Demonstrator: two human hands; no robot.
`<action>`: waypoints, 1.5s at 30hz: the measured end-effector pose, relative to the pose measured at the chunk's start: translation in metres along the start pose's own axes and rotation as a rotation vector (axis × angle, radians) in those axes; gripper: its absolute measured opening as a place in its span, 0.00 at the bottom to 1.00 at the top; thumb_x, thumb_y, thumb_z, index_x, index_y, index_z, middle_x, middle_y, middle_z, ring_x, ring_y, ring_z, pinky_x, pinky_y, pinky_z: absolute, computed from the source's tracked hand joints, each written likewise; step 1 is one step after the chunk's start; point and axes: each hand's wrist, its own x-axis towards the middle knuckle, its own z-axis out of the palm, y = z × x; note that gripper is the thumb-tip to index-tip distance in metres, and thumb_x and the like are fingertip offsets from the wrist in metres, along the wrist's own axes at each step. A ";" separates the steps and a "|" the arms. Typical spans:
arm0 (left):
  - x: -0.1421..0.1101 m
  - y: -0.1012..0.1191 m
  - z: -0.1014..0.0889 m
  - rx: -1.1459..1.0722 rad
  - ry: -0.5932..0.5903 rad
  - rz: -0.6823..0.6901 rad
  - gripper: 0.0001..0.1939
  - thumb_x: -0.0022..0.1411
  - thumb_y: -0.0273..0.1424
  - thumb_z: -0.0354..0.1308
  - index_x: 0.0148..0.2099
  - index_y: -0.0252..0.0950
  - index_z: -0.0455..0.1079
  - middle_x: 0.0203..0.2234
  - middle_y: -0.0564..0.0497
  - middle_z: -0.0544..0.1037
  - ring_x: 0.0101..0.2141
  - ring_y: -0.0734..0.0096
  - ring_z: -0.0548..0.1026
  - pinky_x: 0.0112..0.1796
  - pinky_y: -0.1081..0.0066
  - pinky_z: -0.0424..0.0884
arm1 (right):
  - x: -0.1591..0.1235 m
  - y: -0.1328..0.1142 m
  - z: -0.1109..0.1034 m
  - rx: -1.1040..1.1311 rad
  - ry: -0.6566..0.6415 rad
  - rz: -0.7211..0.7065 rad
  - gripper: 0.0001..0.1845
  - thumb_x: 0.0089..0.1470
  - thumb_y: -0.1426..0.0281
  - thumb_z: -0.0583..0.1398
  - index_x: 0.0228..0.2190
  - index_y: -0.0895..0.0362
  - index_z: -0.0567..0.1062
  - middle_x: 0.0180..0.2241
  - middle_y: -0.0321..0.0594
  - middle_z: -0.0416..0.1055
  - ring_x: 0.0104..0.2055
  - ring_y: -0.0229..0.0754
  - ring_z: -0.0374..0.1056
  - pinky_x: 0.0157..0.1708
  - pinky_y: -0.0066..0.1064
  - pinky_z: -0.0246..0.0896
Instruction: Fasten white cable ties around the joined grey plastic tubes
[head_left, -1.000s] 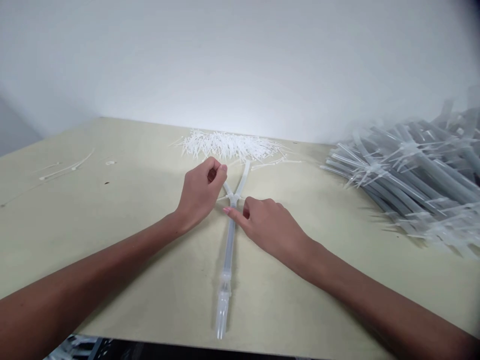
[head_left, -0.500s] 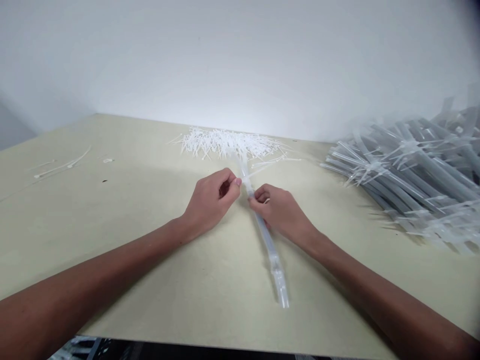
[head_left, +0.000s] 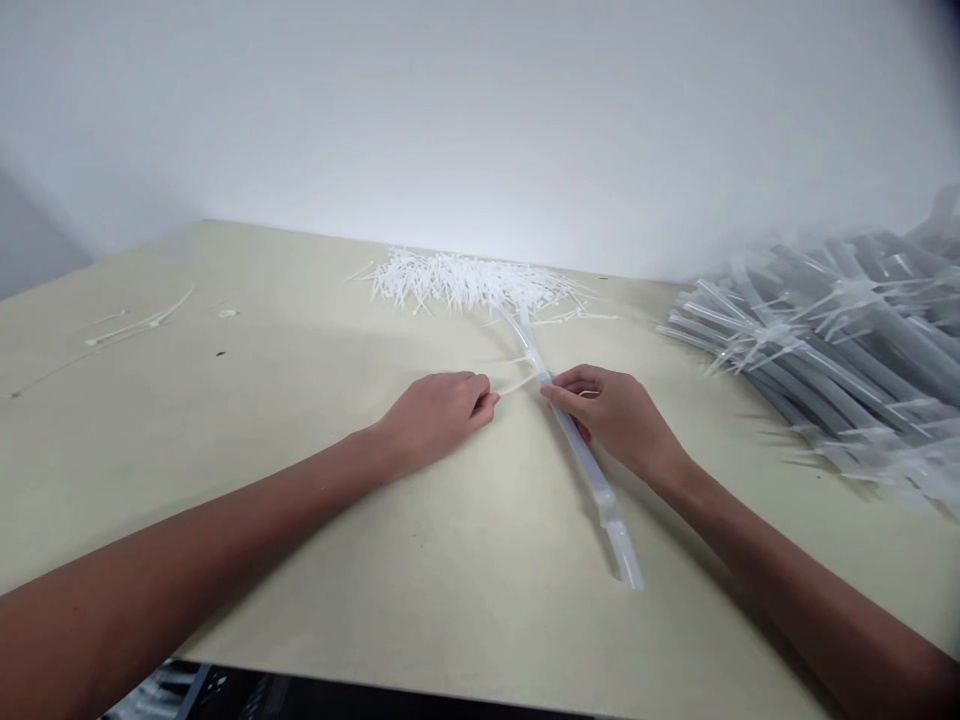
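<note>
On the clear tube (head_left: 592,475), right grip (head_left: 616,420)

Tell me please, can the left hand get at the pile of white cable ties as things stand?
Probably yes. The left hand is in front of the pile of white cable ties, and nothing stands between them. The clear plastic tube and the right hand are off to its right.

The left hand (head_left: 439,415), right hand (head_left: 615,418), left forearm (head_left: 187,515) and right forearm (head_left: 787,555) are all bare and slender, with smooth skin.
</note>
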 end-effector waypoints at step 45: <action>-0.001 0.006 -0.005 0.536 0.041 0.334 0.16 0.69 0.32 0.40 0.33 0.33 0.65 0.25 0.49 0.73 0.31 0.66 0.69 0.34 0.66 0.53 | -0.009 0.007 0.013 -0.324 -0.045 -0.369 0.12 0.55 0.67 0.57 0.42 0.53 0.73 0.36 0.38 0.69 0.33 0.37 0.68 0.36 0.32 0.63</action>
